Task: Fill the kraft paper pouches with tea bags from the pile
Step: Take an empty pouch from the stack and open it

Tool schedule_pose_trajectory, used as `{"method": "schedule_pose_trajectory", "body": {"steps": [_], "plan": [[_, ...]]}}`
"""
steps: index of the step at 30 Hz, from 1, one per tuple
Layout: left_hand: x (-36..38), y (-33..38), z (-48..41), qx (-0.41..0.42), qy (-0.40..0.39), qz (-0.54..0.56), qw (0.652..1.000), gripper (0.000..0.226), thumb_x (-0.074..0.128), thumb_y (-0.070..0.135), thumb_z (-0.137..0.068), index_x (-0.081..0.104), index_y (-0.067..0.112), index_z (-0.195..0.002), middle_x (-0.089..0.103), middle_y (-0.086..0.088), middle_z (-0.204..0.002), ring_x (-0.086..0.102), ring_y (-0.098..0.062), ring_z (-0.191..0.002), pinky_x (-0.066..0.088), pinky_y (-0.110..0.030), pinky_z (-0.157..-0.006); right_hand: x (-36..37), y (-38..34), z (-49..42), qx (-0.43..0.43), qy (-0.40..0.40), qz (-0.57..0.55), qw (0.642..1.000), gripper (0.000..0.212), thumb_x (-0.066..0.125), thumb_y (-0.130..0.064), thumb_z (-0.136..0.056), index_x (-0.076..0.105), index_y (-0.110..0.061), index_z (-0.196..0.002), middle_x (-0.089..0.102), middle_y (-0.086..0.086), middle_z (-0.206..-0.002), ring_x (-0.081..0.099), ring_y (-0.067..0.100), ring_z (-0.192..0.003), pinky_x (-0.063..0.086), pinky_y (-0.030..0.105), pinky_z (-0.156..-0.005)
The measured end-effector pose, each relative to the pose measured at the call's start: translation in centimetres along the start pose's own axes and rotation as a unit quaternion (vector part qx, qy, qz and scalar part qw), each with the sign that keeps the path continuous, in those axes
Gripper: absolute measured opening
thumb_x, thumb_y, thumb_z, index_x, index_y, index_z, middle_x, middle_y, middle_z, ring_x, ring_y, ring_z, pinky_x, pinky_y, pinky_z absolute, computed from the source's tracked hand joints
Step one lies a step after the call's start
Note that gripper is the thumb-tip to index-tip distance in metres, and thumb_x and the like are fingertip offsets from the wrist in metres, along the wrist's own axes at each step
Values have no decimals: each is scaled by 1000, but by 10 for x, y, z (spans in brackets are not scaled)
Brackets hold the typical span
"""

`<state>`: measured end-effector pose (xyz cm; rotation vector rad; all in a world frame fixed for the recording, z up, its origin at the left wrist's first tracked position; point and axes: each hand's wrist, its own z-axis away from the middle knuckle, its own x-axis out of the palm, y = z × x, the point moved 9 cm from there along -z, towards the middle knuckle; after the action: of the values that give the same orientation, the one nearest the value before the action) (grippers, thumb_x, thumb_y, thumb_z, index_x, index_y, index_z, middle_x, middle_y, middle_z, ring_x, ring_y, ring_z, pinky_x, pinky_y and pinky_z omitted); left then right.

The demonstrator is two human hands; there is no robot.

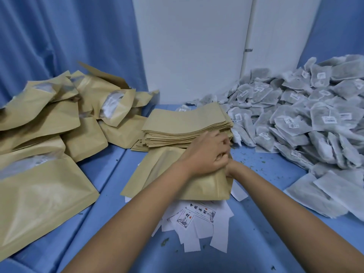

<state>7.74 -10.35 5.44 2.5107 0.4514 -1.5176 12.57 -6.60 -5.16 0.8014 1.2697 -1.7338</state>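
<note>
A kraft pouch (pixel 173 178) lies at the middle of the blue-covered surface (pixel 271 180), on top of loose printed labels (pixel 199 217), with its long axis running left to right and its mouth at the right end, under both hands. The left hand (pixel 206 154) reaches across from the left, its fingers (pixel 222 143) curled and pinching the mouth's upper edge. The right hand (pixel 230 170) is tucked beneath it at the opening, and I cannot tell how its fingers lie (only the wrist shows clearly).

The tea bags (pixel 295 119) are heaped along the right edge and into the far right corner, so they lie to the right of the fingers. The right hand is probably the nearer one to fetch them while the left holds the mouth open.

A stack of flat pouches (pixel 185 123) sits just behind the hands, and filled pouches (pixel 49 134) crowd the left edge.
</note>
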Motion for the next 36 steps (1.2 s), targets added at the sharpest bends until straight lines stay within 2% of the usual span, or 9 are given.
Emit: {"method": "schedule_pose_trajectory", "body": {"steps": [7,10,13,17,20,23,26,30,36], "plan": [[-20,18,4,114,98,106,983,32,48,11,-84,61,-1,-57,60,-11,-66,53,-27,-68,45,-39,-67,2,-9,11,-56,0,-222,973,24,42,0,-98,47,1,-121,44,-6,-97,40,4,-95,34,-1,-62],[-6,19,-3,100,54,113,987,37,54,8,-85,55,1,-49,52,-14,-48,37,-20,-52,50,-42,-65,-5,-5,21,-90,3,-365,927,16,46,-1,-92,51,-12,-81,45,2,-73,50,7,-63,40,15,-50],[-1,14,-8,83,49,95,991,46,43,21,-87,56,2,-46,51,-16,-44,43,-25,-40,40,-27,-49,-36,34,28,-104,121,-447,880,10,55,1,-78,63,-6,-78,61,10,-72,57,21,-66,41,24,-57],[24,25,-26,90,27,69,993,54,31,30,-87,51,1,-46,50,-17,-43,44,-29,-41,25,-28,-47,-50,131,60,107,312,-222,918,10,67,-12,-81,69,-20,-88,67,-3,-92,61,12,-89,42,25,-74],[64,50,-44,94,-41,29,994,61,21,36,-88,55,0,-53,57,-21,-54,49,-35,-52,28,-35,-51,-30,161,69,158,251,-86,951,37,72,-28,-78,63,-15,-111,59,6,-119,52,24,-115,37,31,-94],[90,69,-59,95,-75,24,992,54,22,34,-89,53,4,-57,61,-19,-63,49,-34,-59,35,-39,-57,-25,175,89,207,217,76,951,79,72,-47,-75,36,-20,-141,15,15,-155,5,35,-144,8,45,-115],[100,74,-64,95,-84,30,991,44,27,31,-91,41,11,-55,57,-16,-58,36,-25,-52,33,-38,-56,-36,196,119,345,212,188,895,97,67,-44,-80,6,-17,-151,-21,23,-153,-23,51,-137,-15,63,-106],[99,73,-68,78,-67,67,992,46,36,26,-92,37,9,-50,45,-12,-45,28,-19,-45,25,-33,-52,-34,229,147,467,161,37,869,60,38,-11,-97,11,-13,-150,2,21,-155,5,49,-139,21,63,-106],[93,75,-69,75,-35,88,993,46,35,29,-90,33,10,-48,32,-5,-41,21,-17,-42,22,-31,-51,-50,198,134,224,321,-24,920,45,53,-11,-87,44,-15,-131,49,13,-128,50,31,-115,44,34,-89]]}}
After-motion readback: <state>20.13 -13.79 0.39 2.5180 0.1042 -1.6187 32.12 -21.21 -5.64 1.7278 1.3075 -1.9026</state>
